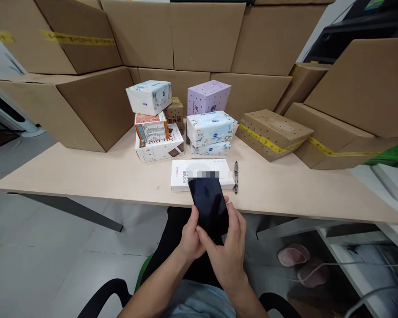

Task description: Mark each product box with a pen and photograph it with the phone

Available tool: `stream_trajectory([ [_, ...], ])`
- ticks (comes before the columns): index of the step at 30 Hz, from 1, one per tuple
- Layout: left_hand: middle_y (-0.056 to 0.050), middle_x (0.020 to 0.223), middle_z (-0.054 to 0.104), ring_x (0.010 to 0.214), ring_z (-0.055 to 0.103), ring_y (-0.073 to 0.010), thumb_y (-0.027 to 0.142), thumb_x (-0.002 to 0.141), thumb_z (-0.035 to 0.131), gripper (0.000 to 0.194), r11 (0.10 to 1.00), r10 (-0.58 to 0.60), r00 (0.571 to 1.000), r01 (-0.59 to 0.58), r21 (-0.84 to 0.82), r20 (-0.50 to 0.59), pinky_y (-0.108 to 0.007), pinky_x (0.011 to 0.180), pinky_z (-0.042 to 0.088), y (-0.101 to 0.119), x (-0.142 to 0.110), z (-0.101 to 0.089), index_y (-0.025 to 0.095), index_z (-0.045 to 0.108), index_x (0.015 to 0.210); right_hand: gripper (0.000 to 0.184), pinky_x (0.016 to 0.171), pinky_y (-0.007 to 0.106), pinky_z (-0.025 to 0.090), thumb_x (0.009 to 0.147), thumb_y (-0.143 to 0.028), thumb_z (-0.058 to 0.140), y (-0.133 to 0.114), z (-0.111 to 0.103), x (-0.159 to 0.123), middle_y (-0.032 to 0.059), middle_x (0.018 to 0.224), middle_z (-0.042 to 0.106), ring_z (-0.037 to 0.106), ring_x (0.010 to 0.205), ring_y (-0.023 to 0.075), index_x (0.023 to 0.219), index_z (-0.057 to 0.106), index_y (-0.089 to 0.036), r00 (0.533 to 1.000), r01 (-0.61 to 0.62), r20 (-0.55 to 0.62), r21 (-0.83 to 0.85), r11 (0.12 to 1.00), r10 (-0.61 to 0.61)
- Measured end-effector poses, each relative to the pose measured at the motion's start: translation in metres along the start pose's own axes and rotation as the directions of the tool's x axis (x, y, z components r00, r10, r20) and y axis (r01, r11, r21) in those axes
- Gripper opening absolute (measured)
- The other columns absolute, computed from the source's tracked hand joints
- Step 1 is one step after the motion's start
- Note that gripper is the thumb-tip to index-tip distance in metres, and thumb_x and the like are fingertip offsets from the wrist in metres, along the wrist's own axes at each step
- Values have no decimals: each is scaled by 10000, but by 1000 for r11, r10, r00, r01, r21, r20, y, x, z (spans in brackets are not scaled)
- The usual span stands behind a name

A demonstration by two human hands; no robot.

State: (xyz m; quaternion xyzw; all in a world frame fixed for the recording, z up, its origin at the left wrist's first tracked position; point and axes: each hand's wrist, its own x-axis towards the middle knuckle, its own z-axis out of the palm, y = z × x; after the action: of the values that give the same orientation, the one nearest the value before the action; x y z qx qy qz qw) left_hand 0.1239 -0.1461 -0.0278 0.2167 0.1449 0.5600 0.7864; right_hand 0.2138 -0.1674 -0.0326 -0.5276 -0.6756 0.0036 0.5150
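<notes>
I hold a black smartphone [208, 204] with a dark screen in front of me, just below the table's front edge. My left hand [189, 236] is wrapped round its lower left side. My right hand [228, 247] grips its lower right edge, fingers curled along the side. Right behind the phone, a flat white box [185, 173] printed "POWER" lies on the light wooden table [86, 172]. A black pen [235, 177] lies just right of that box.
Behind the white box stand tissue packs [211, 127], a lilac box [208, 97] and stacked small cartons [159, 145]. Large cardboard boxes [86, 106] line the back and right. Pink slippers [293, 255] lie under the table. Chair arms show at the bottom.
</notes>
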Motion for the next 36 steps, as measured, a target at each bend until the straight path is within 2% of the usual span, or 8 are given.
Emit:
stream_trajectory([
  [5, -164, 1388, 643, 1439, 458, -348, 698, 936, 454, 715, 999, -7, 1000, 7, -38, -7, -500, 1247, 274, 5, 6, -1, 116, 677, 1285, 830, 953, 519, 584, 875, -315, 721, 0, 0, -9, 175, 1386, 482, 534, 1302, 327, 1579, 285, -272, 999, -40, 37, 107, 993, 36],
  [10, -208, 1280, 697, 1356, 547, -377, 742, 920, 421, 788, 998, -14, 998, 10, -55, -69, -515, 1182, 379, 3, 12, -4, 69, 706, 1214, 737, 1013, 531, 556, 919, -240, 643, 5, 1, -19, 176, 1456, 426, 487, 1377, 325, 1570, 299, -274, 980, -180, 127, 252, 951, 152],
  [13, -209, 1260, 706, 1335, 567, -374, 752, 919, 408, 802, 999, -3, 994, -3, -51, -112, -509, 1163, 404, 2, 13, -5, 67, 702, 1216, 734, 1031, 543, 541, 927, -233, 629, 6, 1, -20, 163, 1476, 403, 461, 1403, 328, 1574, 288, -298, 972, -208, 163, 278, 938, 167],
  [28, -172, 1264, 714, 1364, 539, -370, 745, 901, 457, 746, 999, -22, 993, 25, 23, -118, -497, 1190, 370, 9, 17, 5, 104, 723, 1177, 801, 1019, 565, 534, 886, -240, 678, 7, 0, -11, 166, 1434, 416, 467, 1371, 326, 1572, 269, -297, 984, -139, 135, 195, 971, 114],
  [31, -176, 1306, 690, 1382, 522, -364, 724, 928, 427, 749, 1000, -17, 995, 18, 11, -94, -495, 1205, 348, 8, 15, 6, 94, 704, 1222, 851, 1017, 575, 528, 861, -263, 706, 10, -2, -9, 164, 1443, 398, 458, 1377, 343, 1578, 250, -307, 977, -170, 163, 202, 964, 138],
  [36, -163, 1404, 629, 1402, 499, -359, 643, 966, 436, 683, 999, -21, 1000, 21, -44, -16, -497, 1223, 316, -1, 15, 12, 102, 656, 1320, 910, 1021, 529, 533, 795, -281, 757, 21, -16, -6, 148, 1473, 393, 483, 1360, 332, 1567, 276, -323, 935, -318, 241, 254, 913, 259],
])
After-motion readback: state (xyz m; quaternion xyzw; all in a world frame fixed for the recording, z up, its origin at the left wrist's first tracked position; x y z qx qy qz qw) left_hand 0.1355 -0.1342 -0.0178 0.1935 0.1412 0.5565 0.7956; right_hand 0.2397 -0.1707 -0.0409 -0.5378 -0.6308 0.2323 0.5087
